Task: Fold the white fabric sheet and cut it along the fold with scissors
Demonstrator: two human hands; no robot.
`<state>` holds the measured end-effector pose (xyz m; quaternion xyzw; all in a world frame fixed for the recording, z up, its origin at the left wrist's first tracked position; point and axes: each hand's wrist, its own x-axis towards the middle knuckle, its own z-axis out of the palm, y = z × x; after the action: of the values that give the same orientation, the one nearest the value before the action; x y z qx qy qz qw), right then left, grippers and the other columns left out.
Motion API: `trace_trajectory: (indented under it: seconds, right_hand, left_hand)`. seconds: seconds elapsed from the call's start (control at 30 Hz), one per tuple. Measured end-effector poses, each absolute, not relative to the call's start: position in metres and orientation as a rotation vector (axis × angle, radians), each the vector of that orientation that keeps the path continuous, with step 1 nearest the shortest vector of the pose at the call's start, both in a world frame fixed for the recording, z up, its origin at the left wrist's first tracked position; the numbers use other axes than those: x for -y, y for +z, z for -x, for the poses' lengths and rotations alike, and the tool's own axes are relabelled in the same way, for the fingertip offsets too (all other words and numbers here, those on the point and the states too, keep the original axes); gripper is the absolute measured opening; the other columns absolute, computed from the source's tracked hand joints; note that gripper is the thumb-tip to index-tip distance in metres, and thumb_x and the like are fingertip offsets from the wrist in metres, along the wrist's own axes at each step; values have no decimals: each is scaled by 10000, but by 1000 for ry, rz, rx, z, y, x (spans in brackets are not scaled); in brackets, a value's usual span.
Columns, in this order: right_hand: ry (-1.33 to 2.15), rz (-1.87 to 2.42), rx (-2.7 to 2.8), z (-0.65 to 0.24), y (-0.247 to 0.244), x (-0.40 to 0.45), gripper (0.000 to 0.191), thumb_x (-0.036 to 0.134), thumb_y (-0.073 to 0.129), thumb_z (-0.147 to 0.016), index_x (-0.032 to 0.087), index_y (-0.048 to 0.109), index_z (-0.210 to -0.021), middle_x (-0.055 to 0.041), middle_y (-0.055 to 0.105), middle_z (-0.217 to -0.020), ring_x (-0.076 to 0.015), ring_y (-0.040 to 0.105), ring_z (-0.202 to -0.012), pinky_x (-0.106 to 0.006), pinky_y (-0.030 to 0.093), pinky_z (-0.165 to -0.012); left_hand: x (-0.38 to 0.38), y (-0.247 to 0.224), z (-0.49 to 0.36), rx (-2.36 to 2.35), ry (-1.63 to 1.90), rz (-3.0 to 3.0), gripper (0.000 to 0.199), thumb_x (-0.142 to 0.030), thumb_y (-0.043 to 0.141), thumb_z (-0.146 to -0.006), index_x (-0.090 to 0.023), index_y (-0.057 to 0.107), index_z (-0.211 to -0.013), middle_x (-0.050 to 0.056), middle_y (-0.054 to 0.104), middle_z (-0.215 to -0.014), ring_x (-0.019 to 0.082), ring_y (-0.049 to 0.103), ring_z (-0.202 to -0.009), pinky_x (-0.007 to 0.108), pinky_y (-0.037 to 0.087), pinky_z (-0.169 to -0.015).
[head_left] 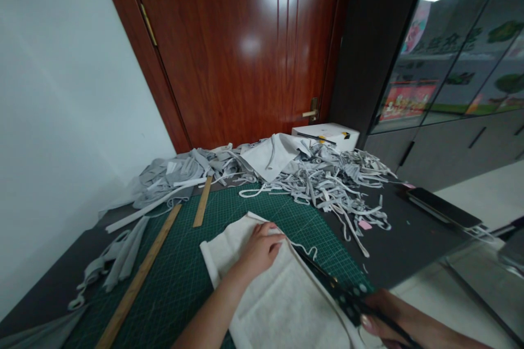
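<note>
A cream-white piece of cloth (286, 305) lies in front of me, partly over the green cutting mat (172, 278). My left hand (262, 245) is on its upper part, fingers bent and gripping near the right edge. In my right hand (385, 316) is a pair of black scissors (327, 278) with a gold-coloured screw. Their blades point up and left along the cloth's right edge, close to my left fingertips. A thin strip (307, 250) curls off beside the blades. Whether the blades are apart is hard to make out.
Grey and white fabric scraps (319, 174) are heaped along the back, with a white box (327, 133) behind. A long wooden ruler (143, 272) and a shorter one (202, 204) lie left. A dark phone-like slab (444, 207) rests on the right table edge.
</note>
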<state>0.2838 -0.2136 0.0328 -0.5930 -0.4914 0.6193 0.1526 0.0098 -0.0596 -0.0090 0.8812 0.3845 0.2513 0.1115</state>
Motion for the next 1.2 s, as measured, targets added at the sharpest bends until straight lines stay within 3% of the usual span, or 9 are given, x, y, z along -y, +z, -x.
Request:
trace_trajectory:
  seconds: [0.3, 0.73, 1.2]
  right_hand:
    - [1803, 1614, 1400, -283, 22, 205, 640, 813, 582, -558, 199, 418, -634, 85, 427, -444, -9, 319, -289, -131, 263, -254]
    - [1785, 1587, 1436, -271, 26, 189, 656, 815, 591, -548, 200, 369, -495, 85, 395, -371, -17, 321, -252, -139, 248, -231]
    - [1749, 1652, 1475, -269, 26, 186, 630, 786, 612, -564, 194, 404, -504, 83, 397, -366, -23, 320, -248, -148, 268, -228]
  left_hand:
    - [57, -11, -11, -1145, 761, -2589, 327, -140, 550, -840, -316, 698, -1072, 51, 528, -1171, 219, 495, -1094, 396, 413, -985]
    - [55, -8, -12, -1143, 730, -2557, 359, -122, 550, -812, -313, 699, -1076, 54, 532, -1148, 223, 491, -1083, 399, 411, -981]
    - [56, -4, -13, -1161, 711, -2536, 377, -109, 567, -783, -304, 678, -1086, 46, 511, -1140, 223, 473, -1097, 382, 388, -994]
